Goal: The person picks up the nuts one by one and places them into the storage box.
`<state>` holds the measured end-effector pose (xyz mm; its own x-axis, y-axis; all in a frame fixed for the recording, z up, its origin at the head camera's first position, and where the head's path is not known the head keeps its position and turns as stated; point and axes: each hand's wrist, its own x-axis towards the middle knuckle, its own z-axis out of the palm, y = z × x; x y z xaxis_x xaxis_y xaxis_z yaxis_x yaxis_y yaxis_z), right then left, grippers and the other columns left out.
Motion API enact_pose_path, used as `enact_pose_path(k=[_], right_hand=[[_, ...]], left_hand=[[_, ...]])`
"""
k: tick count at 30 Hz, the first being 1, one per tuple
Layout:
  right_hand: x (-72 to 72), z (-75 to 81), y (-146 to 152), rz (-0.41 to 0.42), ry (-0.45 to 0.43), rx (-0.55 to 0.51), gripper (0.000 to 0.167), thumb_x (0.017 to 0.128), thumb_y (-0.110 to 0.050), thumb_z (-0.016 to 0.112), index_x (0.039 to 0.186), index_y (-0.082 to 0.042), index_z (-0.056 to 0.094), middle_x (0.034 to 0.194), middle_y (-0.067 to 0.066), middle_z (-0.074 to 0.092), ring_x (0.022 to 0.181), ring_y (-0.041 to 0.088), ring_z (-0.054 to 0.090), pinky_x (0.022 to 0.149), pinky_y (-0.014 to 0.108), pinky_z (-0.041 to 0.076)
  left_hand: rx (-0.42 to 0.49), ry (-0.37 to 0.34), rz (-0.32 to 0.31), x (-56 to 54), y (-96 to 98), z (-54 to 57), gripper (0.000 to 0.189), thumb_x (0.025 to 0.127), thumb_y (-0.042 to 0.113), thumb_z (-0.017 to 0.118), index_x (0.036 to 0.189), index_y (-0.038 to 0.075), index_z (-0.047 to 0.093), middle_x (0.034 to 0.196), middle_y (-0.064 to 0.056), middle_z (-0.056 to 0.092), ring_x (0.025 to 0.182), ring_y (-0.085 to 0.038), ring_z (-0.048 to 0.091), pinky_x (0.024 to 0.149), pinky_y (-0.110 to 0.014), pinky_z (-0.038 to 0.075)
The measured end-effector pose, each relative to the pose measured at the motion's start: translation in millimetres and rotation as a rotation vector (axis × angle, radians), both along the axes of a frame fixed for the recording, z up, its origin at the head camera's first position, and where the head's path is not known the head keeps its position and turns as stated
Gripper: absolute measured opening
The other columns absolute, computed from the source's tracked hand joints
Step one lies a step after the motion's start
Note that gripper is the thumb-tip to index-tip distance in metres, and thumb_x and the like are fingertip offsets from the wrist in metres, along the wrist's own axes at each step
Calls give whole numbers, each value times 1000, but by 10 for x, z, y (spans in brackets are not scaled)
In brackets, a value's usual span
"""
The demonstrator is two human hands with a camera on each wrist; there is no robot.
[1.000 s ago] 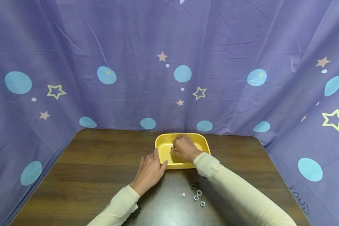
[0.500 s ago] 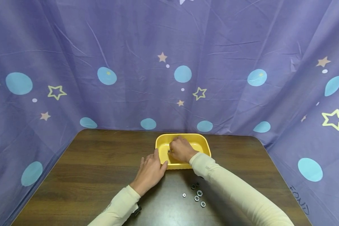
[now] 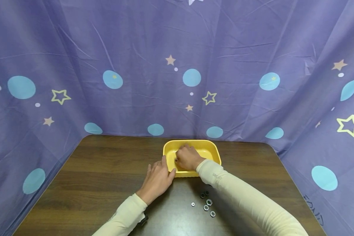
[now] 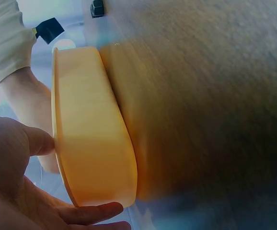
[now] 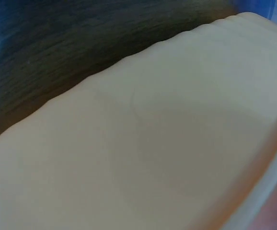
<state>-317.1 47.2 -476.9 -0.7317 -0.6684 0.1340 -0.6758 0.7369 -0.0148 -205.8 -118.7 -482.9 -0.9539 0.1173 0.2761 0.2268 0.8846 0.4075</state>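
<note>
A yellow plastic tray (image 3: 207,174) stands near the table's back edge. Its front left corner is touched by my left hand (image 3: 156,180), fingers extended. The left wrist view has that thumb on the rim and the fingers along the end wall of the tray (image 4: 95,134). My right hand (image 3: 188,158) reaches inside the tray, fingers curled, pinching a small metal nut (image 3: 176,160) low over the floor; the fingers mostly hide it. In the right wrist view the tray wall (image 5: 143,143) fills the frame, and the fingertips are out of sight.
Several loose nuts lie on the table in front of the tray, among them a larger nut (image 3: 209,202), a nut at the front (image 3: 213,214) and a tiny one (image 3: 193,204). A purple patterned curtain (image 3: 153,82) surrounds the wooden table (image 3: 106,173).
My right hand has shifted a little left and lower inside the tray, and the nut it holds is now less visible. The left hand and tray stay put.
</note>
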Motion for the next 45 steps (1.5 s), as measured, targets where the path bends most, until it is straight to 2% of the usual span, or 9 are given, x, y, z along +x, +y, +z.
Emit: enact_pose_path(k=[4,9,12,16,26,30,36,45], right_hand=[[-3,-6,39,35,11,-16,18,96,-22,84,79,-15,81,86,6,73,93,33,67,79,52,60],[45,88,160,88,-30,-212,15,93,-21,91,94,-6,88,90,7,79,92,29,69,85,48,59],[134,186,257,63,-74,-342,23,91,-22,94,104,-3,88,95,7,78,93,25,68,88,43,59],[310,323,388,5,-109,-418,28,92,-24,92,111,-4,87,97,3,72,93,20,63,83,37,58],[740,533,646,44,-183,-488,27,97,-23,88,117,-5,86,94,-3,68,81,11,58,68,26,51],[878,603,713,48,-206,-508,26,97,-22,88,118,-7,86,94,-2,69,79,14,60,65,24,51],[1013,630,811,68,-195,-525,25,96,-23,89,117,-10,86,94,-4,70,79,10,62,65,23,52],[1192,597,1003,54,-189,-538,21,96,-26,89,114,-14,86,98,-10,69,83,7,65,68,23,54]], left_hand=[[1,-7,1,2,4,-7,68,106,32,73,149,-15,50,124,-33,72,122,-49,69,111,-80,43],[0,-18,4,1,8,-9,70,106,34,72,150,-15,48,125,-34,71,123,-50,69,112,-80,43],[-4,-31,5,0,2,-14,73,107,36,71,152,-15,47,128,-35,71,125,-49,68,113,-80,42],[-1,-45,6,0,-14,-21,75,108,38,70,154,-16,45,133,-35,70,128,-50,67,113,-80,41],[27,-68,12,9,-40,-19,76,108,36,70,156,-16,44,137,-35,68,132,-50,65,115,-81,38],[34,-60,9,15,-38,-20,76,108,36,71,155,-17,45,135,-35,68,130,-50,65,114,-81,38],[29,-49,9,9,-33,-12,76,107,36,71,155,-17,45,133,-35,69,128,-50,67,114,-81,39],[30,-36,-7,-6,-19,-9,76,108,37,70,156,-17,44,136,-36,68,129,-50,66,114,-81,39]])
